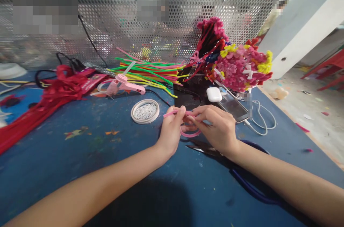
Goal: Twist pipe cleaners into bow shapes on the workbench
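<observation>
A pink pipe cleaner point(190, 135) is bent into a loop between my two hands, above the blue table. My left hand point(172, 126) pinches it between thumb and forefinger, and a short straight end sticks out to the left. On the other side my right hand point(215, 125) is closed on the same stem with its fingertips. Below the right hand and forearm lie scissors point(248, 184) with dark blue handles, partly covered by the arm. Left of my hands sits a round dish of small white beads point(145, 111).
A pink glue gun point(125, 85) lies before a bundle of coloured pipe cleaners point(153, 71). Red ribbons point(64, 83) spread at left. Pink and yellow fuzzy flowers point(239, 64), a white earphone case point(214, 94) and a phone point(233, 107) with a cable are at right. Perforated metal point(161, 37) stands behind.
</observation>
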Demonstrator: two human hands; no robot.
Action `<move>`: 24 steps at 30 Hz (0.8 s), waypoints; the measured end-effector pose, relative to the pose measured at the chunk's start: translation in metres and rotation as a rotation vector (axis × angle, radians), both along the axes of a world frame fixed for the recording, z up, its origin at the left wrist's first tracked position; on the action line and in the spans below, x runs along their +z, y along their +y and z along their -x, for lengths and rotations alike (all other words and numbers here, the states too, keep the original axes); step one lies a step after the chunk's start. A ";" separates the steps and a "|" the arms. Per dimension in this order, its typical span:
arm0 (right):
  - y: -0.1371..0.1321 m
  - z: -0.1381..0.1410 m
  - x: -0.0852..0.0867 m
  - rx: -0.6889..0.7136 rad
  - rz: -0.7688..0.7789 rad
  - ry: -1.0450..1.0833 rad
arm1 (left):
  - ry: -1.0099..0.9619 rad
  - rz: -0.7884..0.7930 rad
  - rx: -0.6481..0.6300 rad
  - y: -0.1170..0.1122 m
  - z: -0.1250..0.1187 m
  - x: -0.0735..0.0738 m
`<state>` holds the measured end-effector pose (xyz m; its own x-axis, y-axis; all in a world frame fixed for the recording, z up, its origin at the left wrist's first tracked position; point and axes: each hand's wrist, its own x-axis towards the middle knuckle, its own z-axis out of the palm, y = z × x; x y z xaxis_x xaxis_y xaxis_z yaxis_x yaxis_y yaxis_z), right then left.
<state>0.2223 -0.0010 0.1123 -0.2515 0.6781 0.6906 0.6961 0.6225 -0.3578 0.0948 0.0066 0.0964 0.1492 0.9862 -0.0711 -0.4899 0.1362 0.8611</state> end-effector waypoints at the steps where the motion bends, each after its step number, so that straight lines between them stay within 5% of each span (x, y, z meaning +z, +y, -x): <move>1: 0.000 0.000 0.000 -0.006 0.007 -0.001 | -0.006 -0.001 0.000 0.000 0.000 0.000; 16: -0.002 -0.001 0.002 0.116 -0.174 -0.361 | -0.190 0.099 0.032 0.007 -0.001 -0.004; 24: -0.005 0.000 0.002 0.166 -0.159 -0.352 | -0.276 0.159 0.043 0.009 -0.001 0.001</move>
